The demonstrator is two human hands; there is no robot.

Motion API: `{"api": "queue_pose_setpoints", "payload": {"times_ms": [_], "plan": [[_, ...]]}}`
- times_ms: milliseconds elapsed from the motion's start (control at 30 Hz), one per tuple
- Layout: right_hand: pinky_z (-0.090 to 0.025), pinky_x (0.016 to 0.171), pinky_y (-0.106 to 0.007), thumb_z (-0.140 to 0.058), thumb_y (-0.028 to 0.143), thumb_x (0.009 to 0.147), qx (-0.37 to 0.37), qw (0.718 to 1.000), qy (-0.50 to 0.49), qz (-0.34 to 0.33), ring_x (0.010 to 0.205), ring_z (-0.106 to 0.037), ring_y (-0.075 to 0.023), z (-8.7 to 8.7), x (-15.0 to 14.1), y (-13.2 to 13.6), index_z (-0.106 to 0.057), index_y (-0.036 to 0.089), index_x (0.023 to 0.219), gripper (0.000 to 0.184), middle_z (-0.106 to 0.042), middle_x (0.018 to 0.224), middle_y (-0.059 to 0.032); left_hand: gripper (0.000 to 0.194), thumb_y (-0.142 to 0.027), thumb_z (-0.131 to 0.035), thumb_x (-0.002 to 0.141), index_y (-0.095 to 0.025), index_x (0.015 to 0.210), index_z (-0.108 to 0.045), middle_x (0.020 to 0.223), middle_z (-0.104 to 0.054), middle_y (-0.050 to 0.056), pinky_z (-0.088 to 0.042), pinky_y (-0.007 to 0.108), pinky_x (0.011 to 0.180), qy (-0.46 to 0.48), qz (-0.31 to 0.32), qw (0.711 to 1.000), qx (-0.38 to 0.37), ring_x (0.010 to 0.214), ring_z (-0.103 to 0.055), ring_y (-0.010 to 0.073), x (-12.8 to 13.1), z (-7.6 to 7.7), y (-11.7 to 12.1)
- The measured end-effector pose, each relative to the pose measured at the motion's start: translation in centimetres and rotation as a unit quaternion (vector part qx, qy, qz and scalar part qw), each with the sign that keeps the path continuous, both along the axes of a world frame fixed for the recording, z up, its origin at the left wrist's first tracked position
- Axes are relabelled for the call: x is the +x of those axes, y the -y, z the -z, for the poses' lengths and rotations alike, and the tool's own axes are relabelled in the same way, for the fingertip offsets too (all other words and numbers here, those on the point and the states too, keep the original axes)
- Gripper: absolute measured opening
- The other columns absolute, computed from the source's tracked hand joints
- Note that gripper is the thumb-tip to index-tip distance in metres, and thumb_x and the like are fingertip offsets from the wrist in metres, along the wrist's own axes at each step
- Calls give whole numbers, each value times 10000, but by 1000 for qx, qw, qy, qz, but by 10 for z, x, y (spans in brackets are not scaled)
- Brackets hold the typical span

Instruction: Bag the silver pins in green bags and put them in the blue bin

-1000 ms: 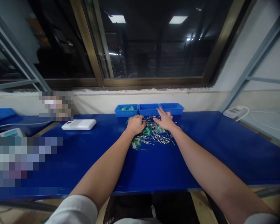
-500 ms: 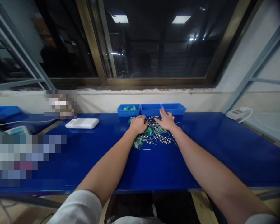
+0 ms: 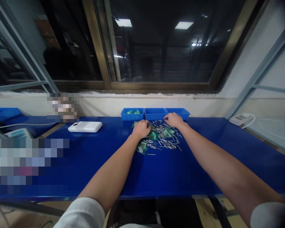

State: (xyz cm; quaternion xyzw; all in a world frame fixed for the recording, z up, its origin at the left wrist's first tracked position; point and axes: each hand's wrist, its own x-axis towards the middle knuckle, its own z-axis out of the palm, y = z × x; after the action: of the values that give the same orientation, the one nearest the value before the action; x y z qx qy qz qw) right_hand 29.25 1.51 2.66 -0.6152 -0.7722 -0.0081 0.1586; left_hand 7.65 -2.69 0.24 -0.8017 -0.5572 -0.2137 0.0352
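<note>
A heap of thin metal pins [image 3: 165, 139] mixed with small green parts [image 3: 142, 147] lies on the blue table [image 3: 156, 171]. My left hand [image 3: 142, 129] rests on the heap's left edge with fingers curled closed; what they hold is hidden. My right hand [image 3: 174, 120] sits at the heap's far edge, just in front of the bins, its fingers bent downward in a pinch; what is in them I cannot make out. Three small blue bins [image 3: 155, 114] stand in a row behind the heap; the left bin [image 3: 132, 114] holds green parts.
A white flat device [image 3: 85, 126] lies left of the heap. A white power strip [image 3: 242, 119] with cable sits at the far right. Another blue tray [image 3: 4, 112] and a small device [image 3: 16, 133] are at far left. A dark window runs behind the table.
My right hand has moved from flat and spread over the pins to curled at the heap's far edge near the bins. The left hand stays on the left edge.
</note>
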Motion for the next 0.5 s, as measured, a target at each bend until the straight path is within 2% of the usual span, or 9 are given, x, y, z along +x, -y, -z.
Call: {"api": "queue_pose_setpoints", "payload": {"times_ms": [200,300,400,500], "plan": [[-455,819,-393,-588,252,752,-11,995,49,-81,928,-606,-254,5,-7,-18,-722,278,917,214,-683,962,-81,263,-330,-449,845,-187,987,-617,997,-643,73,-448,337,845,-9,5,1000,4,946,-592,218,1,2,-1],[-449,832,-378,-644,197,697,-27,991,51,-117,916,-609,-245,5,-12,-26,-733,281,839,188,-689,940,-66,261,-334,-443,848,-189,977,-618,988,-643,69,-452,328,828,-11,8,1000,10,930,-594,212,0,4,-2],[-449,805,-366,-670,168,655,-42,991,51,-120,869,-620,-246,1,-15,-31,-734,257,760,152,-689,902,-75,262,-338,-442,850,-192,979,-618,980,-643,66,-452,320,823,-13,11,1000,9,927,-593,208,0,4,-2],[-454,750,-362,-646,197,676,-59,985,111,-119,839,-628,-256,-2,-17,-31,-730,236,770,132,-685,895,-93,260,-338,-444,852,-196,982,-619,990,-641,65,-446,316,836,-18,9,1000,1,938,-589,205,0,2,-2]]}}
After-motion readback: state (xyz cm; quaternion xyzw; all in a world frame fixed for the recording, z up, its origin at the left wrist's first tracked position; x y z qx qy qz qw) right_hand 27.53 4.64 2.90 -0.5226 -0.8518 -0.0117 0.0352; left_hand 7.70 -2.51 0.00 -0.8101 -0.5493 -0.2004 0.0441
